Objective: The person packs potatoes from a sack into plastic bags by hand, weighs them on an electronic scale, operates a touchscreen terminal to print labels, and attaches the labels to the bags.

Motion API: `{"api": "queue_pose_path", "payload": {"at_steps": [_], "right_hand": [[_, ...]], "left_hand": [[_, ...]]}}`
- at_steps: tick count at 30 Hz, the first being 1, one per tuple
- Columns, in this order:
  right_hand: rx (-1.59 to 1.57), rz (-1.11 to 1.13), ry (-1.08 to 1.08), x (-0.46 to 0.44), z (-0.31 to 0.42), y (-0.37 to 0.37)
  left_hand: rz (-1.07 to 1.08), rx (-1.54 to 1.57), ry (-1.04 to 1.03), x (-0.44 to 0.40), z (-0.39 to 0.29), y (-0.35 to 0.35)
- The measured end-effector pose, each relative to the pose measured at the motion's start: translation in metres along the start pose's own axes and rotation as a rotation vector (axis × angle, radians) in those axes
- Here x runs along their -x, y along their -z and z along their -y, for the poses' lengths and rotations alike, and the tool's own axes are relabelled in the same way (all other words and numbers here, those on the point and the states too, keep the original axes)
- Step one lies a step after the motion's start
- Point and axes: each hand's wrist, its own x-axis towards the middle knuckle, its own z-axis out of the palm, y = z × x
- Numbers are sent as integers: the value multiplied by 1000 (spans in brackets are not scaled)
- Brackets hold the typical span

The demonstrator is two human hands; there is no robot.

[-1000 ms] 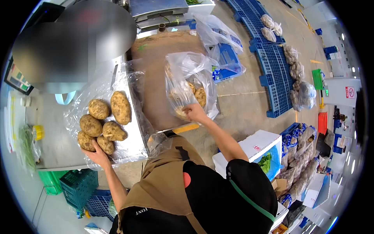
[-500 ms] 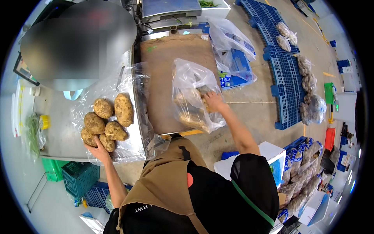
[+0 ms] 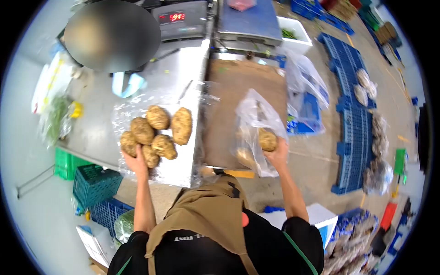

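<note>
Several brown potatoes [image 3: 142, 130] lie on clear plastic film [image 3: 123, 107] over the metal table. My left hand [image 3: 136, 161] touches the lower-left potatoes, fingers apart around their near side. To the right, a translucent plastic bag [image 3: 256, 110] with potatoes in it stands on the brown board [image 3: 224, 101]. At the bag's right side my right hand [image 3: 278, 153] is closed on a potato [image 3: 267, 140]. The bag's film partly hides the other potatoes in it.
A scale with a red display [image 3: 178, 18] is at the back. Beyond the board are a blue crate [image 3: 305, 114] with plastic bags and a white box [image 3: 295, 34]. Blue pallets [image 3: 355, 137] lie on the floor at right; crates [image 3: 94, 183] stand at lower left.
The view has swung, shifting the table scene rightward. My right hand has gone from reaching at the bag to gripping a potato at its right side. My left hand stays by the loose potatoes.
</note>
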Motion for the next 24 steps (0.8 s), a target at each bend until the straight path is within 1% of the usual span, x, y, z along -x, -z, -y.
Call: {"api": "queue_pose_path", "payload": {"at_steps": [1, 4, 7, 8, 11, 14, 18, 21, 24], "right_hand": [[-118, -2, -76, -5, 10, 5], [-320, -259, -70, -7, 55, 31], [-539, -243, -98, -9, 77, 49], [-607, -236, -83, -10, 83, 51], [-728, -101, -122, -8, 116, 62], [-798, 1, -104, -10, 142, 54], [-923, 138, -41, -19, 176, 29], [-963, 174, 48, -27, 204, 10], [-917, 230, 130, -35, 226, -5]], "left_hand": [[-16, -10, -14, -1, 3, -1], [15, 55, 7, -3, -7, 5], [76, 103, 55, -4, -17, 14], [66, 84, 44, -5, -11, 13], [63, 79, 49, -5, -9, 16], [42, 66, 53, -6, -1, 14], [86, 105, 85, -7, -8, 20], [90, 115, 97, -7, -8, 24], [113, 108, 118, -7, -6, 27]]}}
